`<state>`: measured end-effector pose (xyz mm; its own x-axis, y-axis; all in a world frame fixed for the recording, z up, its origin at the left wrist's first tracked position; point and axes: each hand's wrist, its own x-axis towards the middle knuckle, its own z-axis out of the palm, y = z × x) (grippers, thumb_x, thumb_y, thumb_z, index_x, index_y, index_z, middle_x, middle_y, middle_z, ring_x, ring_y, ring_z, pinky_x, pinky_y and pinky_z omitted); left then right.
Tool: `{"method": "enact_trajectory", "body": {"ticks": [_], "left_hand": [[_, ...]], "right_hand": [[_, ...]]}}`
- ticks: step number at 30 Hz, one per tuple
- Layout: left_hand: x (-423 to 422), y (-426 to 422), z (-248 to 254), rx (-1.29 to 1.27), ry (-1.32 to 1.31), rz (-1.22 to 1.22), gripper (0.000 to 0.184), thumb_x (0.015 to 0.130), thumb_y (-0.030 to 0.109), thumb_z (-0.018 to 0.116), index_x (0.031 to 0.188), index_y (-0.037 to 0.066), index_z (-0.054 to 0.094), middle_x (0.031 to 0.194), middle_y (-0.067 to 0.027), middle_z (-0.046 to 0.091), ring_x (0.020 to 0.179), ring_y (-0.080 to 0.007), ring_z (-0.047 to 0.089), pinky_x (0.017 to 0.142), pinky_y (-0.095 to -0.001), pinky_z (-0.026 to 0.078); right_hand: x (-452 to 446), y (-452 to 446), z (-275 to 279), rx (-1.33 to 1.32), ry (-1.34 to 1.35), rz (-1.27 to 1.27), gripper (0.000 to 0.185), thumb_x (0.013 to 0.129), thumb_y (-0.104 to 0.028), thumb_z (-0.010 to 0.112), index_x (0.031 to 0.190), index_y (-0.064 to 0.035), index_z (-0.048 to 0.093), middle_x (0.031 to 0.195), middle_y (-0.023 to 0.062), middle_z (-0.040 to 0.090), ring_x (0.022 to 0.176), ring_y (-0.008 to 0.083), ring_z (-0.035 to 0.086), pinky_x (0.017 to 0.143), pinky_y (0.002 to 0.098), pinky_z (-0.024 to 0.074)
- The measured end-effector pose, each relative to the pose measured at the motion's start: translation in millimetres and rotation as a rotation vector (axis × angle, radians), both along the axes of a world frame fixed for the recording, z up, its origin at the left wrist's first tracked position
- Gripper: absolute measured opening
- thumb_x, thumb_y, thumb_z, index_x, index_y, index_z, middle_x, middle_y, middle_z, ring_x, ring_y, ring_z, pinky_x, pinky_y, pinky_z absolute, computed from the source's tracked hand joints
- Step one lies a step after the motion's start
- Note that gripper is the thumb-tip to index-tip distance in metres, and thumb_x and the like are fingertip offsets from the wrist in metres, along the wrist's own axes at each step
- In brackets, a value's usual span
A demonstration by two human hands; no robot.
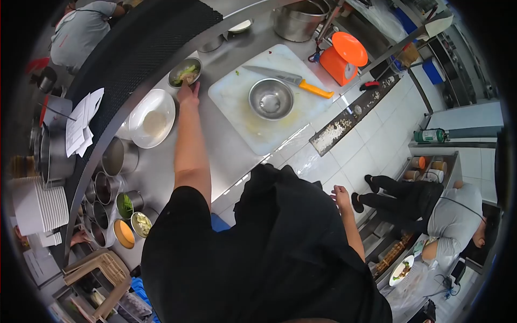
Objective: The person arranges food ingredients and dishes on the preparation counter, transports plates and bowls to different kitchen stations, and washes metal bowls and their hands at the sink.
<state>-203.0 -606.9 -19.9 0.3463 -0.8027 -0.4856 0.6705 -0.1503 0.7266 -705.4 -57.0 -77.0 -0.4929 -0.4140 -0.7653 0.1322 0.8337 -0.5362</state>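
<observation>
My left hand (188, 92) reaches forward to a small metal bowl (175, 71) holding green and pale food pieces (187, 74). Its fingertips are down at the food and partly hidden; the thumb stands apart. Off to my right side, my right hand (340, 198) hangs over the floor with loosely spread fingers and nothing in it. Ahead lies a white cutting board (229, 89) bearing a metal bowl (271, 99) and a knife with a yellow handle (315, 89). Close by my left forearm is a white oval dish (152, 121) with a pale round patch inside.
An orange scale (336, 67) stands beyond the board, near a large pot (300, 21). Several metal containers with greens (125, 204) and an orange content (124, 234) line the left. Stacked white plates (40, 204) stand farther left. Behind on the right, another person (452, 215) bends over a counter.
</observation>
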Motion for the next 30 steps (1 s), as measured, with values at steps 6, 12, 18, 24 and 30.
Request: {"method": "enact_trajectory", "body": {"ticks": [6, 12, 18, 24, 30], "left_hand": [[-9.8, 25.7, -1.0, -0.1, -0.039, 0.035, 0.058, 0.096, 0.026, 0.063, 0.133, -0.01, 0.037, 0.121, -0.0246, 0.051, 0.1, -0.0333, 0.064, 0.086, -0.04, 0.06], [-11.0, 121.3, 14.7, -0.076, 0.04, 0.127, 0.071, 0.099, 0.034, 0.056, 0.151, 0.002, 0.019, 0.136, -0.0277, 0.038, 0.115, -0.0367, 0.056, 0.1, -0.0434, 0.053], [34.7, 159.6, 3.2, -0.08, 0.049, 0.371, 0.057, 0.104, 0.03, 0.032, 0.14, -0.013, 0.025, 0.13, -0.0269, 0.043, 0.118, -0.0376, 0.053, 0.104, -0.0429, 0.051], [68.9, 126.3, 3.1, -0.089, -0.1, 0.242, 0.045, 0.1, 0.016, 0.024, 0.125, -0.019, 0.035, 0.123, -0.0273, 0.048, 0.117, -0.0383, 0.054, 0.104, -0.0439, 0.052], [62.1, 115.5, -12.7, -0.051, 0.006, 0.218, 0.048, 0.103, 0.028, 0.036, 0.125, -0.014, 0.041, 0.118, -0.0227, 0.055, 0.107, -0.0351, 0.058, 0.093, -0.0433, 0.056]], "right_hand": [[-19.0, 135.9, -82.5, 0.127, 0.181, 0.242, 0.043, 0.097, -0.042, 0.053, 0.116, -0.004, 0.059, 0.094, 0.015, 0.068, 0.085, 0.0279, 0.066, 0.072, 0.0424, 0.0528], [-25.4, 231.0, -160.6, 0.105, 0.222, 0.6, 0.048, 0.097, -0.044, 0.047, 0.115, -0.0022, 0.062, 0.09, 0.0224, 0.068, 0.091, 0.0376, 0.066, 0.081, 0.0436, 0.0509], [-31.9, 209.0, -165.9, 0.028, 0.432, 0.622, 0.042, 0.095, -0.042, 0.054, 0.114, -0.0057, 0.059, 0.096, 0.015, 0.065, 0.087, 0.0282, 0.065, 0.073, 0.042, 0.0527], [-2.3, 84.3, -27.2, 0.157, -0.05, -0.191, 0.041, 0.095, -0.041, 0.056, 0.119, -0.007, 0.056, 0.1, 0.0097, 0.064, 0.085, 0.0234, 0.061, 0.072, 0.0404, 0.0509], [-9.8, 57.6, -16.1, 0.096, -0.039, -0.161, 0.043, 0.096, -0.039, 0.056, 0.122, -0.0053, 0.053, 0.106, 0.0113, 0.063, 0.087, 0.0224, 0.064, 0.071, 0.0388, 0.055]]}}
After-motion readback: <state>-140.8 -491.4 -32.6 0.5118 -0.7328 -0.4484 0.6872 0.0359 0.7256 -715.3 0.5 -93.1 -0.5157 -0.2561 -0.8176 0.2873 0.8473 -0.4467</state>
